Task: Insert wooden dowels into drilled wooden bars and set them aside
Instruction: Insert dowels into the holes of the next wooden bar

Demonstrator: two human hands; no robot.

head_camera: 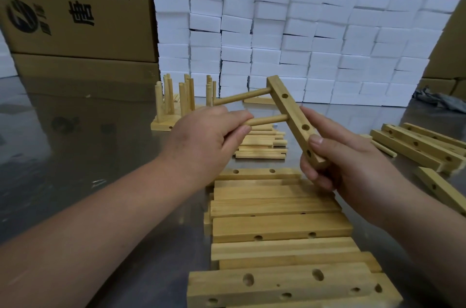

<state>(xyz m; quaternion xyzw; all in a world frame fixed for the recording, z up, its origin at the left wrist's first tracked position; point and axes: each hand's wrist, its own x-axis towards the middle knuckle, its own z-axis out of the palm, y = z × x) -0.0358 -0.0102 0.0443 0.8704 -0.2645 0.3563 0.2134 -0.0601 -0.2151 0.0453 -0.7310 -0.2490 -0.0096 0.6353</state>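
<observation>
Pinching a dowel [267, 119] at frame centre, the left hand [201, 141] could jam it crooked if the right hand's [345, 166] gripped bar [292, 116] tilts.

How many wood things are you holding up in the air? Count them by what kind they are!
Drilled wooden bar, gripped by the right hand: 1
Wooden dowels at its side, the upper dowel and the lower dowel pinched by the left hand: 2
Total: 3
</observation>
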